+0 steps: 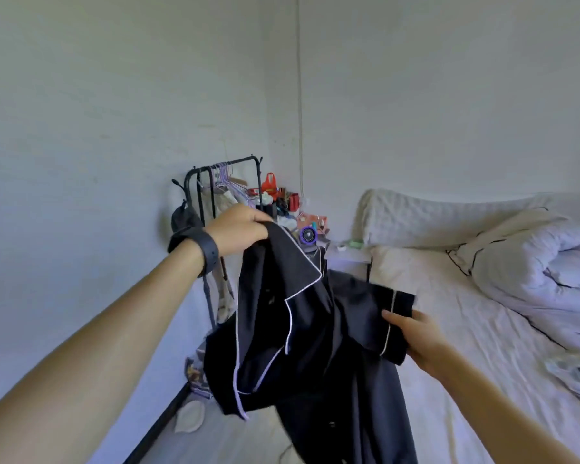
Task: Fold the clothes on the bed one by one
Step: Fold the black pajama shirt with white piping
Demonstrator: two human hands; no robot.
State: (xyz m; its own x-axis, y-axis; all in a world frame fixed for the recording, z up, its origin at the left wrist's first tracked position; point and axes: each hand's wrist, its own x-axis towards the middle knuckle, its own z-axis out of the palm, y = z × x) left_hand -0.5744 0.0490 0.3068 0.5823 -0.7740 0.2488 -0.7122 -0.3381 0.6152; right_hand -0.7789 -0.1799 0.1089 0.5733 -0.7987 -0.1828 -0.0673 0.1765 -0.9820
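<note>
— Left forearm is seen closest, with a dark wristband [210, 250] on it. What is held by the left hand [240, 229]?
— The collar of a black pajama shirt [298, 329] with white piping is pinched by its fingers. The shirt is held up in the air, in front of the bed [449, 313].
— And the right hand [416, 336]?
— A sleeve cuff is gripped, thumb on top, fingers curled underneath. A crumpled white duvet [543, 269] is seen on the bed.
</note>
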